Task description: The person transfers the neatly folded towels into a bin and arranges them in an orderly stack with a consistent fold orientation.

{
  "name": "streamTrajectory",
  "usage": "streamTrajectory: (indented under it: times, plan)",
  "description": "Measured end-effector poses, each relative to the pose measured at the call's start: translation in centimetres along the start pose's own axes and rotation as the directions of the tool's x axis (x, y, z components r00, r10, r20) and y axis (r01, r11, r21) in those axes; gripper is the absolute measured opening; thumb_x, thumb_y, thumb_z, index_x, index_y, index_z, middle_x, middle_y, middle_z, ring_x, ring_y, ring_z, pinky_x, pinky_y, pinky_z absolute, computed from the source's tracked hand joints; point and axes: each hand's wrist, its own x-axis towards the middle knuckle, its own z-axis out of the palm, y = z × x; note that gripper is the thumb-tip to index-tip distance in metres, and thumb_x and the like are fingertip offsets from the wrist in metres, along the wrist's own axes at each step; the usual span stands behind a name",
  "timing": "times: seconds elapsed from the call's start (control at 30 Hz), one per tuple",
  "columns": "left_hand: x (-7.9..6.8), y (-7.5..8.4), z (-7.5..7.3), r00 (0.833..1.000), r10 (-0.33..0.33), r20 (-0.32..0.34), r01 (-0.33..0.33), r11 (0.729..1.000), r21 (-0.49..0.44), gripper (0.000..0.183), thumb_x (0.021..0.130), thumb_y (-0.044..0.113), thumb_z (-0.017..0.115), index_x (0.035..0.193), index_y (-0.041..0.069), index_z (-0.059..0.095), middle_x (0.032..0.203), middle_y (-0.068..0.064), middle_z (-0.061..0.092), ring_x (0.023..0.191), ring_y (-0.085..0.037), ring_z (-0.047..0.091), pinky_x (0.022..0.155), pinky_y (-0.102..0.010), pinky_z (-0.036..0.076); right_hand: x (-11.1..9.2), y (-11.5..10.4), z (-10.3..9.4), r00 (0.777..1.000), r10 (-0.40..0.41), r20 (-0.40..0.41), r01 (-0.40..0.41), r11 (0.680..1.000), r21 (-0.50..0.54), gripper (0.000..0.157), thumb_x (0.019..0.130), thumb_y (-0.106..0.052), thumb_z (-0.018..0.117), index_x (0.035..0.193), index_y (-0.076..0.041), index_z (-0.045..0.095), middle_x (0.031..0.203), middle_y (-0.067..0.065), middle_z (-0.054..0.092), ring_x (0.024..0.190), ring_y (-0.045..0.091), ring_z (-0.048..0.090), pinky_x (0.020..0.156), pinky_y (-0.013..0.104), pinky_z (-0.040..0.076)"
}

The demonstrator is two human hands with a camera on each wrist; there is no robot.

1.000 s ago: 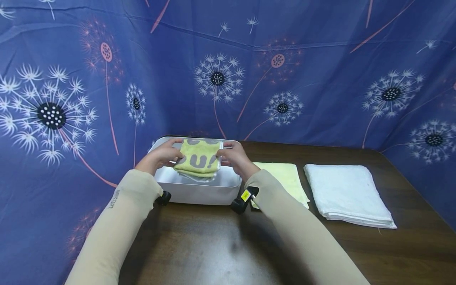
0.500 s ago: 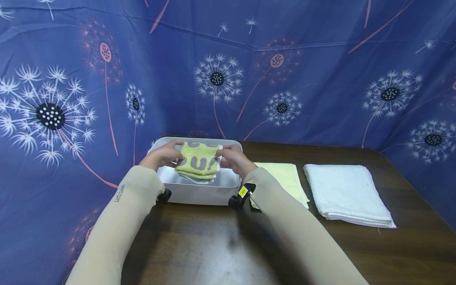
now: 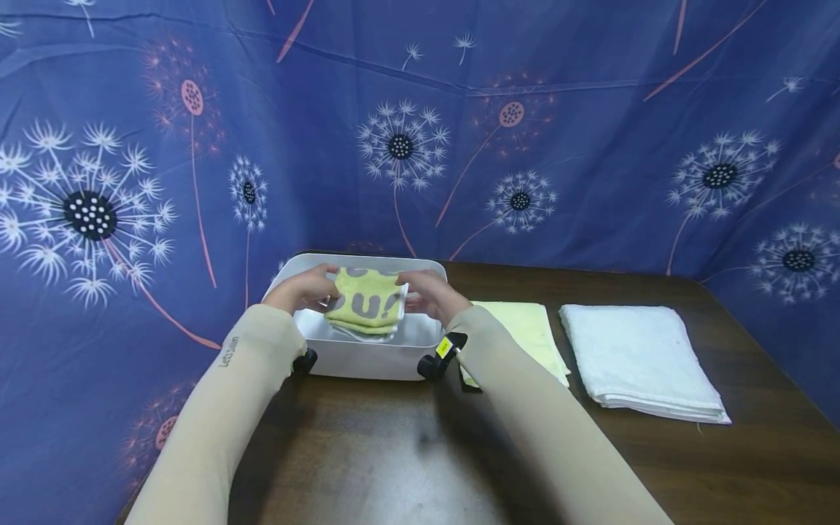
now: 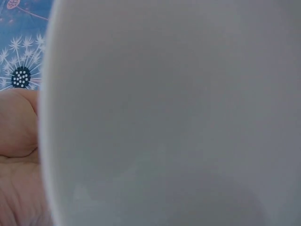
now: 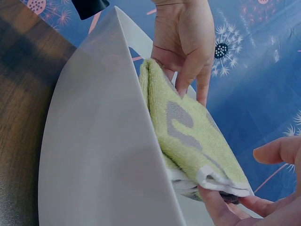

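A folded yellow-green hand towel [image 3: 367, 299] with grey lettering is held between the two hands, inside the rim of a white box [image 3: 367, 361]. The left hand [image 3: 302, 289] grips the towel's left edge; its thumb lies on top in the right wrist view. At the opposite edge is the right hand [image 3: 433, 293]. Its fingers [image 5: 218, 207] reach under the white hem, while its thumb [image 5: 277, 150] stands off the cloth. In the left wrist view the box wall [image 4: 164, 113] fills most of the picture, hiding the towel; only part of the left palm [image 4: 19, 141] shows.
Right of the box, partly behind the right forearm, lies a pale yellow cloth [image 3: 525, 332]. A stack of folded white towels [image 3: 643, 357] is farther right on the brown wooden table [image 3: 367, 445]. A blue dandelion-print curtain [image 3: 577, 146] hangs behind and at the left.
The towel and both hands have sunk slightly into the box and toward the person. The right thumb has come off the towel's top.
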Motion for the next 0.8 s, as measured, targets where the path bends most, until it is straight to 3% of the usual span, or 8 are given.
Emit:
streamTrajectory:
  times: [0.2, 0.43, 0.67, 0.8]
  plan:
    - [0.8, -0.4, 0.2, 1.0, -0.02, 0.003, 0.02, 1.0, 0.005, 0.072, 0.088, -0.009, 0.041, 0.148, 0.003, 0.004, 0.112, -0.018, 0.036, 0.068, -0.016, 0.044, 0.066, -0.03, 0.045, 0.9, 0.4, 0.0, 0.999, 0.039, 0.01, -0.039, 0.999, -0.008, 0.034, 0.084, -0.011, 0.053, 0.117, 0.0, 0.051, 0.114, 0.018, 0.05, 0.095, 0.03, 0.06, 0.078, 0.036, 0.052]
    - [1.8, -1.1, 0.3, 0.999, -0.04, 0.011, 0.04, 0.999, 0.018, 0.071, 0.088, -0.008, 0.042, 0.148, 0.002, 0.005, 0.101, -0.014, 0.041, 0.072, -0.017, 0.045, 0.067, -0.029, 0.047, 2.6, 1.2, -0.5, 0.997, 0.075, -0.009, -0.075, 0.997, -0.003, 0.039, 0.082, -0.013, 0.055, 0.119, -0.002, 0.05, 0.114, 0.019, 0.049, 0.094, 0.031, 0.058, 0.073, 0.038, 0.053]
    - [1.9, -1.4, 0.1, 0.998, -0.041, 0.046, 0.041, 0.999, -0.015, 0.07, 0.09, -0.007, 0.039, 0.148, 0.002, 0.001, 0.108, -0.017, 0.042, 0.078, -0.019, 0.048, 0.072, -0.031, 0.048, 1.6, 0.5, -0.3, 0.991, 0.129, 0.035, -0.13, 0.991, 0.034, 0.049, 0.085, -0.014, 0.054, 0.131, -0.003, 0.042, 0.131, 0.024, 0.04, 0.113, 0.038, 0.049, 0.088, 0.047, 0.046]
    - [1.9, -1.7, 0.1, 0.997, -0.052, 0.064, 0.054, 0.998, -0.037, 0.07, 0.091, -0.005, 0.039, 0.148, 0.003, -0.001, 0.122, -0.023, 0.039, 0.096, -0.028, 0.051, 0.079, -0.036, 0.048, 1.7, 0.6, -0.2, 0.986, 0.157, 0.056, -0.159, 0.987, 0.028, 0.048, 0.084, -0.014, 0.053, 0.129, -0.002, 0.04, 0.127, 0.022, 0.04, 0.113, 0.037, 0.048, 0.089, 0.048, 0.045]
